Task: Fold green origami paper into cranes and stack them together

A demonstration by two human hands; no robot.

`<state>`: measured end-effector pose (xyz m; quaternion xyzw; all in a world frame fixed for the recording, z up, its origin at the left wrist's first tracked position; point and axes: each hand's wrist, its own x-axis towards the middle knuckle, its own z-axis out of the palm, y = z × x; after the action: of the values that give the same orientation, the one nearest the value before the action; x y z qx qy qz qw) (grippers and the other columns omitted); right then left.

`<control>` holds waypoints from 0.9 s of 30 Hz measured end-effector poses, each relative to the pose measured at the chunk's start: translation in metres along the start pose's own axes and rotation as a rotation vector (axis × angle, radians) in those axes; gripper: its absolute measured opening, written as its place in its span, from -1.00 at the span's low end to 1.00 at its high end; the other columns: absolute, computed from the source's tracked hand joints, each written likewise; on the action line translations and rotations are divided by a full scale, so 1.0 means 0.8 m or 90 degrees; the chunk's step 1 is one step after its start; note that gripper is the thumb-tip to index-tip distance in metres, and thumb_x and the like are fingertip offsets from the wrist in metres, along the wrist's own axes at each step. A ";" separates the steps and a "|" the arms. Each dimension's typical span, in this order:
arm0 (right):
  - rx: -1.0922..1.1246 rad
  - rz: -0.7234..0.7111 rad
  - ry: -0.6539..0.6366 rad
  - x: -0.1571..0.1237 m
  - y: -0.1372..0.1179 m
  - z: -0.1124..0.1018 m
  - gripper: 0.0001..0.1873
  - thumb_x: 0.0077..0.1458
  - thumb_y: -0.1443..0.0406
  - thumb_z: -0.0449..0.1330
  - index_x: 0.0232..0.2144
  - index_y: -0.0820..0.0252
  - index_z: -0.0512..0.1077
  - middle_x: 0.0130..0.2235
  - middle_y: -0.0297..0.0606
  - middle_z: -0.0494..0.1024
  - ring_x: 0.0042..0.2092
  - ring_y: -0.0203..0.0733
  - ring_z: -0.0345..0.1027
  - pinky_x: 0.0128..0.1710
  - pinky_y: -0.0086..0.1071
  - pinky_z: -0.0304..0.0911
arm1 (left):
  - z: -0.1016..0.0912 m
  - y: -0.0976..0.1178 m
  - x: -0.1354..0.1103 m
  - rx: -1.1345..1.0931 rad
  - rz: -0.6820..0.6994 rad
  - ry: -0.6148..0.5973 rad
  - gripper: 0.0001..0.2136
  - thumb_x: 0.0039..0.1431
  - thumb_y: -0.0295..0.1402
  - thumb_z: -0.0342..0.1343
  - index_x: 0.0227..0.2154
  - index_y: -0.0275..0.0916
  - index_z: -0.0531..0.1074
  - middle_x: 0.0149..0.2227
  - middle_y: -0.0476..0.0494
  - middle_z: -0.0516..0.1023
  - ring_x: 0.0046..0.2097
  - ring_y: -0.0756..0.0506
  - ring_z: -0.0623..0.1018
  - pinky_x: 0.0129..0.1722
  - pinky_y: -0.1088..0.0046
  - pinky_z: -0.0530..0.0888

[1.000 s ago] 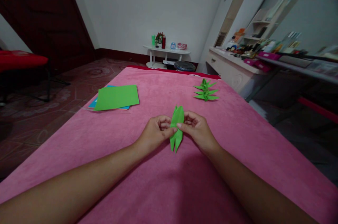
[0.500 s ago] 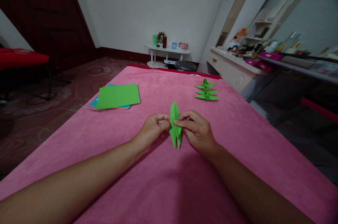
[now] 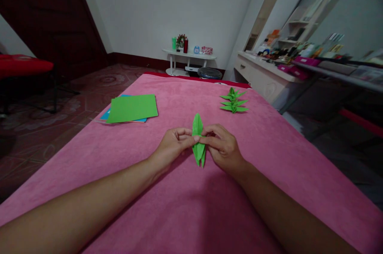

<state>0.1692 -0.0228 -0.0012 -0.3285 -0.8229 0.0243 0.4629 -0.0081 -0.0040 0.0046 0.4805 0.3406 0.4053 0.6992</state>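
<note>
Two half-closed hands, left hand (image 3: pixel 174 142) and right hand (image 3: pixel 224 146), pinching one folded green paper (image 3: pixel 198 149) from opposite sides

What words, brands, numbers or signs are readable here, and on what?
None is readable.
Pink boxes: pale label-like patches, too small.
Bottles at right: too blurred.
Small blue item at the back: too small.
Green sheet, folded paper: no writing visible.
</note>
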 end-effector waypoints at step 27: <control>0.340 0.563 0.076 0.002 -0.019 0.019 -0.77 -0.05 0.18 0.23 -0.56 0.25 0.41 -0.58 -0.36 0.39 -0.54 -0.34 0.25 -0.53 -0.45 0.21 | -0.003 -0.008 0.007 -0.007 0.002 0.018 -0.71 -0.19 -0.33 0.36 -0.37 -0.37 0.52 -0.40 -0.17 0.61 -0.40 -0.04 0.57 -0.30 0.45 0.47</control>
<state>0.1494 -0.0300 -0.0036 -0.5163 -0.5429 0.4079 0.5218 -0.0066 0.0004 -0.0028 0.4714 0.3479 0.4149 0.6962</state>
